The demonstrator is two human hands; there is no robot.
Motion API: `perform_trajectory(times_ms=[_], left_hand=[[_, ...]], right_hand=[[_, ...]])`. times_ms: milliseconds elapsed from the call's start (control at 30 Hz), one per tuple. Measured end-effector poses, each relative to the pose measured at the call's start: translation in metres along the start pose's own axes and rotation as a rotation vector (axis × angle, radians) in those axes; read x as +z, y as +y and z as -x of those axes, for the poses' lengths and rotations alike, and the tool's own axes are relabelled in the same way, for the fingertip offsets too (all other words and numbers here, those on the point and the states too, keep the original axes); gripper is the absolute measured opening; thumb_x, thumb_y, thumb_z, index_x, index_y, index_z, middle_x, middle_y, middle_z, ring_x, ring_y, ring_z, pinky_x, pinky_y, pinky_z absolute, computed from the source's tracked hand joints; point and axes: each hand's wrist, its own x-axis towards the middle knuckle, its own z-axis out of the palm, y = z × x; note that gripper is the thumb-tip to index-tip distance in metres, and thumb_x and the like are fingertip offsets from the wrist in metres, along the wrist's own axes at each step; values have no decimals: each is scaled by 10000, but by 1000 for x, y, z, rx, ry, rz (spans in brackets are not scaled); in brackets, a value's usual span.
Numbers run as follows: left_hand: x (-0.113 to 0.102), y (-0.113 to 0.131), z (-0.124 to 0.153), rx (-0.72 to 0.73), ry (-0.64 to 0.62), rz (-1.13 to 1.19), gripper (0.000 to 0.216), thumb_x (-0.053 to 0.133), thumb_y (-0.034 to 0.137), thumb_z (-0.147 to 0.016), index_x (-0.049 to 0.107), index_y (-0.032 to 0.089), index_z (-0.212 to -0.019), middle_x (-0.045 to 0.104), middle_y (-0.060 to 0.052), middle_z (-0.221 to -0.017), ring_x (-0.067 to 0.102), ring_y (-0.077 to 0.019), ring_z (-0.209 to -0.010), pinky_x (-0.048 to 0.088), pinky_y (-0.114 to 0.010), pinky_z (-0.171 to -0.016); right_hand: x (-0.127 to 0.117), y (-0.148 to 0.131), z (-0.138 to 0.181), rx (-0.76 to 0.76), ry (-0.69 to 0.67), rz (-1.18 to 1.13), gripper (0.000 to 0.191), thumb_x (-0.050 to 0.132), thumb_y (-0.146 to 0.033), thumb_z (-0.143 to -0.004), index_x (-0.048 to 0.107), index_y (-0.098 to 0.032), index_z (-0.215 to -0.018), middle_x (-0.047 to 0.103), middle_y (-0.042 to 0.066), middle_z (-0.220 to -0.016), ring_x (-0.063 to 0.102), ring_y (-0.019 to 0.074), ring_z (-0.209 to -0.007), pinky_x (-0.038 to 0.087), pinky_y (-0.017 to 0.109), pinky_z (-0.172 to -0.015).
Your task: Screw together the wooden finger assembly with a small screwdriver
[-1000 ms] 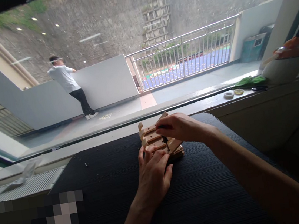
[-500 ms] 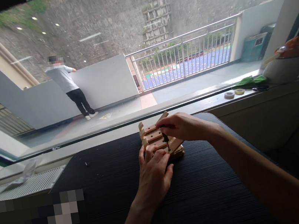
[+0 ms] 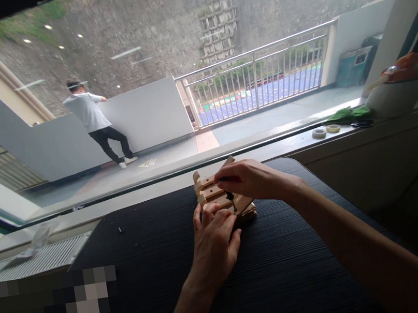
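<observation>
My right hand [image 3: 251, 177] grips a dark tool [image 3: 230, 195], tip down at the wooden assembly [image 3: 211, 193] on the worktop [image 3: 151, 269]; my left hand [image 3: 215, 236], fingers loosely spread, steadies it. I judge it midway: slats sit in place, tool work looks unfinished. On the windowsill [image 3: 297, 142], I can't see inside the orange-topped pot [image 3: 396, 98].

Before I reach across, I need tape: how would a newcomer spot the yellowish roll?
Find the windowsill beyond the black table. Follow it right to the green cloth. In front lies the yellowish tape roll, right of a whitish roll and set apart by its colour.
</observation>
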Motion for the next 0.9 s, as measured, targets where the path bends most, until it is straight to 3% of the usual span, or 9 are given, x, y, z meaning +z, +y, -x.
perform_trajectory(times_ms=[200,433,900], left_hand=[[0,0,-1,-1,-3,1,224,541,228,-825,609,237,-1039,617,-20,-1044,409,-246,-1168,125,-552,-1100],[0,0,0,-5,-14,7,232,532,233,-835,598,232,-1057,610,-22,-1069,400,-251,-1175,114,-556,-1098],[0,-1,0,4,-3,16,224,534,229,-832,601,229,-1046,616,-27,-1058,402,-258,-1175,125,-562,-1096]], right_hand=[[0,1,0,-4,-21,-19,233,481,-274,-852,651,-193,-989,615,-7,-693,451,81,-573,279,216,-556],[5,2,-2,60,7,-7,231,509,-363,-842,641,-174,-866,574,-11,-641,420,79,-551,266,214,-537],[-3,2,1,4,-37,-23,249,459,-253,-848,644,-185,-1000,599,-6,-687,443,84,-573,282,218,-561]])
